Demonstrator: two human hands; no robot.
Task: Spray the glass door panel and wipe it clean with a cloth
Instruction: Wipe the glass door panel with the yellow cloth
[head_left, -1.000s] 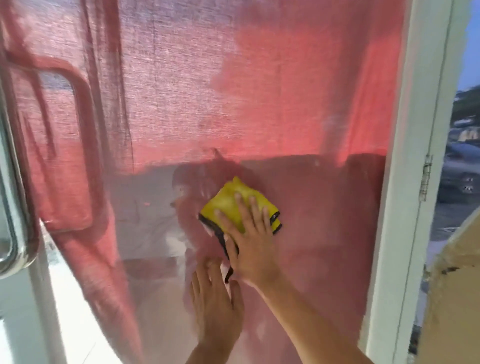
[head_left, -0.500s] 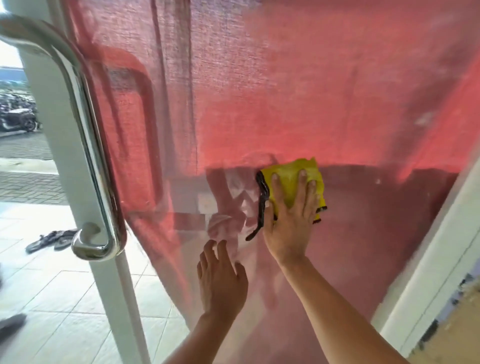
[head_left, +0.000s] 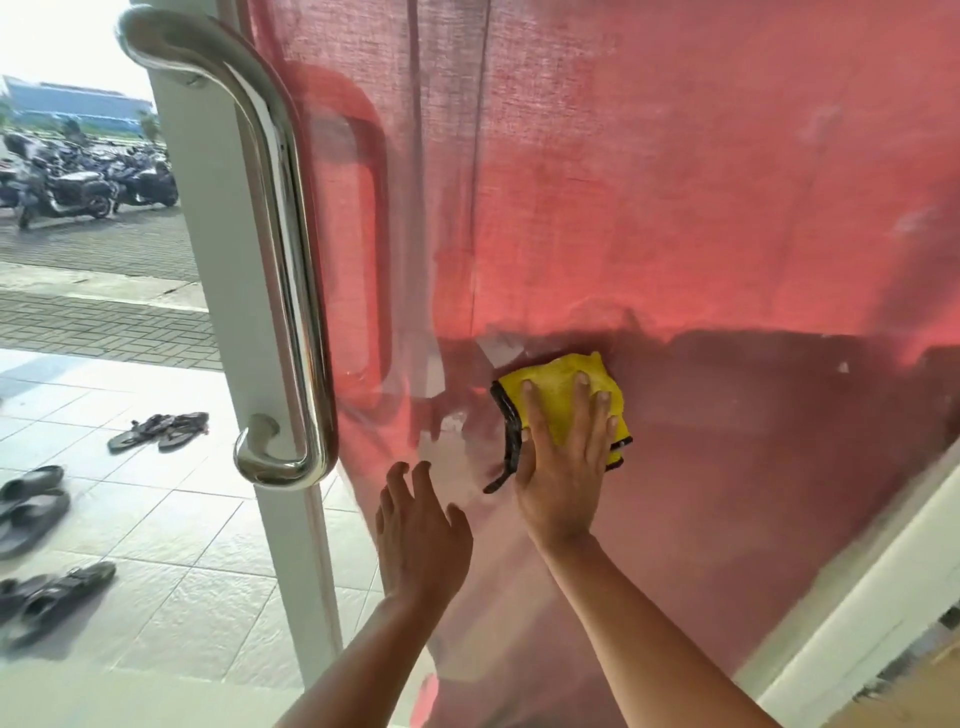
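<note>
Pressing cloth (head_left: 558, 392) (yellow) — onto glass (head_left: 727, 467).

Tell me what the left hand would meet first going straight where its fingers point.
Likely only the glass door panel: the left hand points up between the door handle and yellow cloth, missing both.

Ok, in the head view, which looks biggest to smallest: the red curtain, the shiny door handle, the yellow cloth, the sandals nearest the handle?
1. red curtain, filling most of the view
2. door handle
3. yellow cloth
4. sandals, smallest-looking, but farther off, so real size against the cloth is unsure
</note>
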